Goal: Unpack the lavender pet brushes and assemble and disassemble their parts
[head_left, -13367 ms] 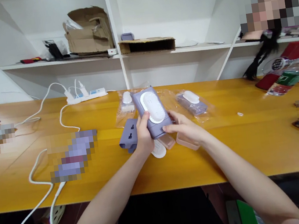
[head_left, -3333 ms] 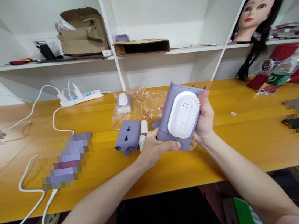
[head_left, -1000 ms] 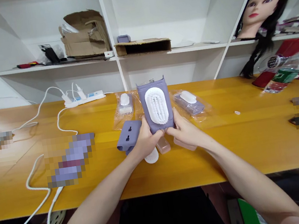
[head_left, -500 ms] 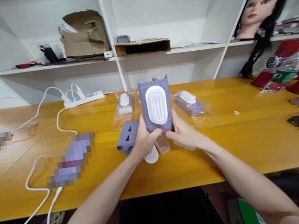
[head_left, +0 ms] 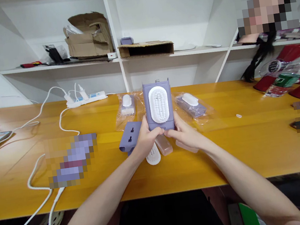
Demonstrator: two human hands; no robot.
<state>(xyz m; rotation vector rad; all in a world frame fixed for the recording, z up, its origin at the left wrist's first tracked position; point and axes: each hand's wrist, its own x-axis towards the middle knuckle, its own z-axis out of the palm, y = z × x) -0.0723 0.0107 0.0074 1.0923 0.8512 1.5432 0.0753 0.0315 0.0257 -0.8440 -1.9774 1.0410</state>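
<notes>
Between both hands, a purple plastic case [head_left: 148, 105] is held up over the table, with a white oval knobbed pad [head_left: 159, 104] on the side facing me. My left hand [head_left: 148, 137] grips its lower left edge, and my right hand [head_left: 184, 132] grips the lower right. Both thumbs press near its bottom edge. Left of my left hand lies a purple plastic part [head_left: 130, 134] with two dark keyhole slots. Under the hands are a white oval piece with slots [head_left: 153, 156] and a translucent pinkish block [head_left: 165, 146]. Another translucent piece [head_left: 187, 146] is partly hidden below my right hand.
Two bagged purple-and-white items [head_left: 126, 104] [head_left: 191, 104] lie behind the case. At left are a power strip [head_left: 88, 99], white cables and a blurred purple device [head_left: 74, 160]. To the right are a small white ring [head_left: 239, 115] and a plastic bottle [head_left: 285, 78]. Shelves hold cardboard boxes [head_left: 89, 37].
The view has shifted slightly, so the scene sits a little lower and to the right. The case tilts slightly differently, and both hands keep their grip on it.
</notes>
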